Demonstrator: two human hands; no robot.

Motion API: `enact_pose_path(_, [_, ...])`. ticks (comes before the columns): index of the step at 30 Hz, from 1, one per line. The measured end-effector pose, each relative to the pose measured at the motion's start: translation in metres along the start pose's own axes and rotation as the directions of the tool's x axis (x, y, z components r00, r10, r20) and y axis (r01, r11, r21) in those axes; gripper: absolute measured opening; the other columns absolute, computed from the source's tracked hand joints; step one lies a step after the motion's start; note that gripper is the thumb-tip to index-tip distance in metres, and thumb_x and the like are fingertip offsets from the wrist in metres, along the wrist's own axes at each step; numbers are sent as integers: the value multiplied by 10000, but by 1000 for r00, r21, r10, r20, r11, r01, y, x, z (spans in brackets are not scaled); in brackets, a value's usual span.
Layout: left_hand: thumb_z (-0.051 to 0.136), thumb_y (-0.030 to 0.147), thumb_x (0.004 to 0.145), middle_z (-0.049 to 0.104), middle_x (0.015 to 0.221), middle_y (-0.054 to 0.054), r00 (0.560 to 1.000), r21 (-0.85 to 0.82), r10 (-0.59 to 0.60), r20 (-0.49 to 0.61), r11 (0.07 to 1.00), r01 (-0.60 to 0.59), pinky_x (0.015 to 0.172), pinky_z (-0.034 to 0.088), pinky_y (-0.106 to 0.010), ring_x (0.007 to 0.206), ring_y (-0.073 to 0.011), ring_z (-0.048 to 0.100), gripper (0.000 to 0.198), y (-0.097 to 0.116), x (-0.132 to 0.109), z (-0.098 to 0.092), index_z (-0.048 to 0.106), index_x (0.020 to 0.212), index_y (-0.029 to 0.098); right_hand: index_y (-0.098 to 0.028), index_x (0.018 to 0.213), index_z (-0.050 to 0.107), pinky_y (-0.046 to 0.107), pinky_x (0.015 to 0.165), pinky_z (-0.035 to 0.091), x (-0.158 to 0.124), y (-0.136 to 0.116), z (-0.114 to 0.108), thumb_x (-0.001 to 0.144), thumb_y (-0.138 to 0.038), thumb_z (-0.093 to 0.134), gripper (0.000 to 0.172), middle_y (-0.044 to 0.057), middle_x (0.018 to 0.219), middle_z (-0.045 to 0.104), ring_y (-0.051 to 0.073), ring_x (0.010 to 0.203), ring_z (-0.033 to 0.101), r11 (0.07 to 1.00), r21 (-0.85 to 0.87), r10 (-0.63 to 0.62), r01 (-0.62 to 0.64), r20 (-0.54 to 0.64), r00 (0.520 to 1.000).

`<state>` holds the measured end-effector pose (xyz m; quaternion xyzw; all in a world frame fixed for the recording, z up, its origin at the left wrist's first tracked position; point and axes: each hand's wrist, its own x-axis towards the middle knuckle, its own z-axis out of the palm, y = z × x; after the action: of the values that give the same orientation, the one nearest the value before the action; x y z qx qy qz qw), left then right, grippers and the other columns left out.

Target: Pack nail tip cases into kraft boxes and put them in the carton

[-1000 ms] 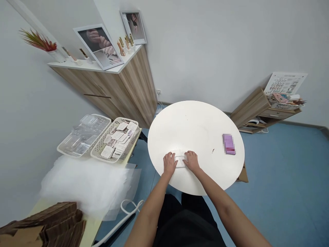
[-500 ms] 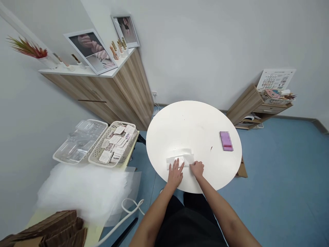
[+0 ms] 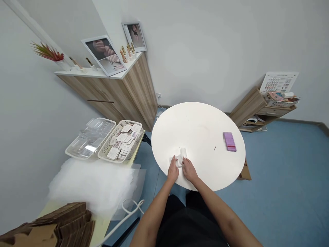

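A folded white sheet, seemingly light and soft, lies near the 6 o'clock edge of the round white worktop. The left hand and right hand close on it, fingers bent; any pinch is hidden. Its upper flap looks easiest to hold.

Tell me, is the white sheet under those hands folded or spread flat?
Folded, it seems: the white sheet sits in a small gathered bunch between the left hand and right hand.
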<state>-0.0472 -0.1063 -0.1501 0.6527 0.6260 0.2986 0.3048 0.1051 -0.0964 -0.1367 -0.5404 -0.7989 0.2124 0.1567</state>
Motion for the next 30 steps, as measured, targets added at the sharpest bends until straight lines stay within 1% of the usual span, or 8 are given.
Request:
enact_pose_path(4, [480, 161, 820, 530, 1274, -144, 872, -96, -407, -272, 913, 396, 1034, 422, -520, 1239, -273, 506, 441, -19, -11, -4, 422, 1255, 196, -166, 1300, 491, 585, 1065, 321, -5, -5, -2, 783, -62, 420, 532, 119, 1551, 326, 346, 1394, 280, 980, -195, -12, 42, 153, 988])
enact_pose_path(7, [556, 297, 833, 610, 1092, -119, 797, -153, -567, -207, 824, 546, 872, 519, -449, 1017, -254, 627, 375, -27, -18, 0, 465, 1177, 180, -168, 1313, 488, 647, 1057, 286, -2, -10, -6, 772, -45, 421, 559, 106, 1585, 254, 374, 1401, 260, 966, -253, 10, 49, 227, 974])
enact_pose_path(11, [541, 376, 856, 660, 852, -78, 811, -158, -573, -122, 818, 554, 664, 540, -357, 762, -218, 666, 273, -26, -17, 7, 551, 1028, 164, -174, 1339, 474, 683, 1056, 256, 1, -15, -10, 776, -35, 401, 584, 107, 1589, 239, 377, 1411, 248, 967, -253, 42, 26, 260, 965])
enact_pose_path(14, [472, 351, 884, 668, 831, -65, 851, -170, -515, -104, 852, 495, 667, 542, -343, 751, -205, 668, 213, -17, -13, 10, 592, 924, 180, -177, 1354, 465, 698, 1064, 222, 1, -17, -12, 792, -46, 383, 583, 102, 1592, 232, 373, 1421, 234, 972, -235, 62, 3, 268, 961])
enact_pose_path(17, [458, 330, 876, 656, 1019, -89, 899, -179, -419, -131, 901, 394, 818, 542, -380, 974, -224, 650, 201, -2, -6, 11, 604, 888, 192, -194, 1383, 446, 700, 1083, 171, 0, -16, -11, 800, -67, 390, 599, 101, 1589, 243, 361, 1427, 231, 976, -218, 63, -2, 273, 960])
enact_pose_path(22, [417, 270, 907, 582, 1276, -98, 998, -52, -13, -57, 999, 10, 1057, 426, -431, 1254, -216, 508, 225, 20, 5, 12, 619, 982, 208, -192, 1485, 307, 701, 1104, 107, -1, 1, -7, 789, -94, 409, 711, 121, 1563, 305, 351, 1432, 230, 987, -160, 11, 33, 268, 963])
enact_pose_path(26, [398, 212, 901, 520, 1399, -124, 974, 97, 179, 138, 976, -193, 1113, 358, -498, 1364, -232, 413, 477, 20, 8, 13, 416, 1377, 183, -135, 1518, 204, 624, 1138, 196, -5, 19, -4, 787, -90, 390, 755, 154, 1500, 406, 301, 1432, 255, 998, -29, -43, 52, 233, 972])
enact_pose_path(30, [420, 168, 853, 390, 1506, -173, 926, 251, 272, 262, 907, -337, 1176, 198, -565, 1451, -263, 253, 688, 10, 3, 18, 185, 1497, 106, -131, 1529, 119, 527, 1127, 335, -14, 31, -2, 782, -60, 361, 788, 160, 1543, 322, 242, 1434, 276, 986, 93, -146, 138, 85, 986])
